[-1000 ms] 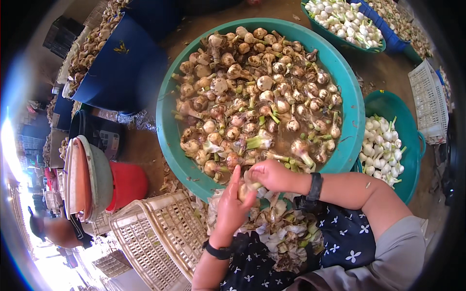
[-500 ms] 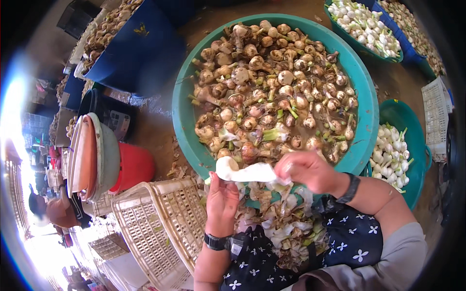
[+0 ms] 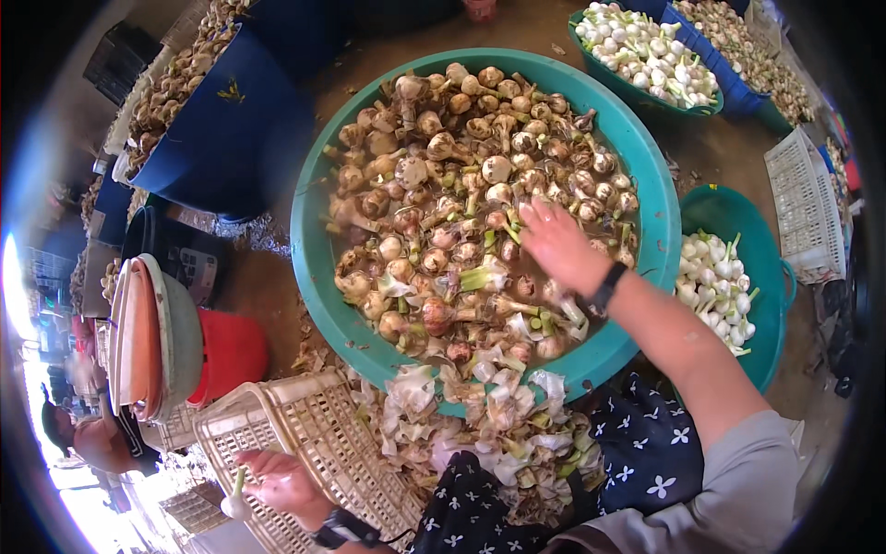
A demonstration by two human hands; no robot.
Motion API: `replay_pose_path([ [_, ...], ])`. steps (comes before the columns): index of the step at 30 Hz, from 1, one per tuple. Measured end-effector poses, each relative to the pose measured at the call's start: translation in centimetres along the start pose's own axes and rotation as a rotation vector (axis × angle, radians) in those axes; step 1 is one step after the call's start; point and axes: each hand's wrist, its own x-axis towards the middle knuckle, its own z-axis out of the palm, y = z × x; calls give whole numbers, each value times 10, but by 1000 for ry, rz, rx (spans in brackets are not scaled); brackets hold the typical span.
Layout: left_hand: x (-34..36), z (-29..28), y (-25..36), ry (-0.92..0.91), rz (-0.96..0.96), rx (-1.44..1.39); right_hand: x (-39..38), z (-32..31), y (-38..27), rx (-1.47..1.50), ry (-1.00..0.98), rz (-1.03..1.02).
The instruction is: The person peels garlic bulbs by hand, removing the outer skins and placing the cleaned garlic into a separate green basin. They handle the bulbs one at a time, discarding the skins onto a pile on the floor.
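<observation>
My left hand (image 3: 281, 485) is low on the left beside the cream slatted crate (image 3: 295, 427), its fingers loosely apart. A peeled white garlic bulb (image 3: 235, 505) with a green stem hangs in the air just below those fingertips. My right hand (image 3: 558, 242) reaches into a large teal tub (image 3: 660, 231) of muddy unpeeled garlic (image 3: 412, 172) in brown water, fingers spread among the bulbs. Peeled skins (image 3: 411, 395) lie heaped below the tub.
Green basins of white bulbs stand at right (image 3: 766, 342) and upper right (image 3: 641, 51), near a white crate (image 3: 812, 203). A blue bin of garlic (image 3: 198, 120), stacked tubs (image 3: 180, 332) and a red bucket (image 3: 231, 360) stand left. Another person (image 3: 101, 443) is at lower left.
My hands have separated: the left moved down and left with the peeled bulb, and the right moved up into the tub, away from where both were peeling.
</observation>
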Motion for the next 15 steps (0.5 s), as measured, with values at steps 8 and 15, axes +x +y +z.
replay_pose_path([
  [8, 17, -2, -147, 109, -452, 1349, -5, 25, 1, 504, -321, 71],
  [15, 19, -13, -221, 53, -945, 1511, -7, -76, -103, 1063, -248, -105],
])
